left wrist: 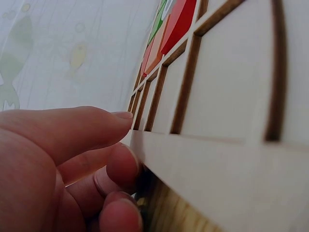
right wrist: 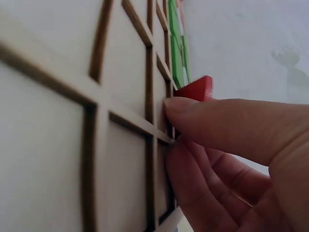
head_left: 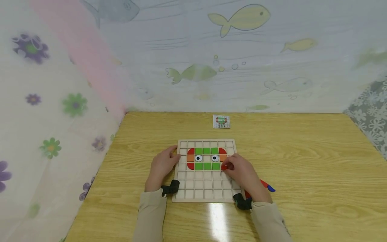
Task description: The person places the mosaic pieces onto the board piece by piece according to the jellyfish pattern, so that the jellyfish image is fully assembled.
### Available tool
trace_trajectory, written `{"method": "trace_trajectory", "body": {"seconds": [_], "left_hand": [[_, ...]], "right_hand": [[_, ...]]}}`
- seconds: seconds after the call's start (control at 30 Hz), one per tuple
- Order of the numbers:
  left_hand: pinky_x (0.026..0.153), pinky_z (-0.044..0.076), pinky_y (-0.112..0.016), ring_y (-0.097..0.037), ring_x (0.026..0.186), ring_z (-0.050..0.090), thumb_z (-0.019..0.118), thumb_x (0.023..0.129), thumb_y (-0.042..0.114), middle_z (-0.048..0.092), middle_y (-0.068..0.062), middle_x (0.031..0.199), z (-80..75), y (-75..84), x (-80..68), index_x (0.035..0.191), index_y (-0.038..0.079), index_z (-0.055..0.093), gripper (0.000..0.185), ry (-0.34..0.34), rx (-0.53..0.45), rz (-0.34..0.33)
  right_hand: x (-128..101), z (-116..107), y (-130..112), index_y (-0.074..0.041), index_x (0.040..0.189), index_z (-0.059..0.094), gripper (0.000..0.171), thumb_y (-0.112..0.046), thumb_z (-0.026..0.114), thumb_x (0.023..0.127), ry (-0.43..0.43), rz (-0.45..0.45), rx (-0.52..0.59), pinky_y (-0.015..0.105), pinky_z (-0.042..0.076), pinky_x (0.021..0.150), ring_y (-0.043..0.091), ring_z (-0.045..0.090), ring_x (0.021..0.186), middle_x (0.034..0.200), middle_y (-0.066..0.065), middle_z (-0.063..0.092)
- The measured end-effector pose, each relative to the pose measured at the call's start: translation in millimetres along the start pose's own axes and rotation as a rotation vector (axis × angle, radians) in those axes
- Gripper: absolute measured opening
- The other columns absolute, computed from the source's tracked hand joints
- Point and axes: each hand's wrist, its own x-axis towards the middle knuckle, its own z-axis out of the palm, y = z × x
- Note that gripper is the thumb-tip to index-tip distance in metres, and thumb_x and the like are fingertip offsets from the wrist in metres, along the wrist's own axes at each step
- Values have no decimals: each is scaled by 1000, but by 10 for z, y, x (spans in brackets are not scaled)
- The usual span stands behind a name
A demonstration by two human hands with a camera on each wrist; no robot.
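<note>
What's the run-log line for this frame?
left hand: steadies board at left edge | right hand: pinches red piece at face's lower right | card: behind board | spare pieces: right of board

Looked down from head height onto the grid board (head_left: 205, 188); both wrist views skimmed it very close, from opposite edges.

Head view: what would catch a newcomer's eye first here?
The wooden grid board at the middle of the table, bearing a face of green, red and orange tiles with two round eyes. The right hand holds a red piece at the face's lower right corner, while the left hand rests against the board's left edge. A small pattern card lies behind the board.
</note>
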Motion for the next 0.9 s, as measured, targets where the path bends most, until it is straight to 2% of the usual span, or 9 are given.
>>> {"method": "trace_trajectory", "body": {"seconds": [0.3,0.67,0.9], "left_hand": [[52,35,-29,-14,51,48,55,87,34,53,3,66,6,-16,3,130,18,47,47,-9,4,-16],[50,35,-29,-14,48,49,56,87,34,53,2,67,22,-36,14,131,19,47,47,-17,-6,-36],[49,36,-29,-14,48,49,55,87,33,53,2,67,19,-20,1,131,18,46,47,-16,-15,-21]], "right_hand": [[-21,-46,-4,-17,97,65,23,-14,71,75,-59,10,58,28,40,66,11,47,73,85,-5,51],[23,3,-5,-18,98,64,23,-11,68,77,9,65,36,29,40,64,14,45,72,88,0,49],[14,-6,-10,-16,98,66,22,-10,67,77,-2,28,-4,28,39,64,13,45,71,81,-4,50]]}}
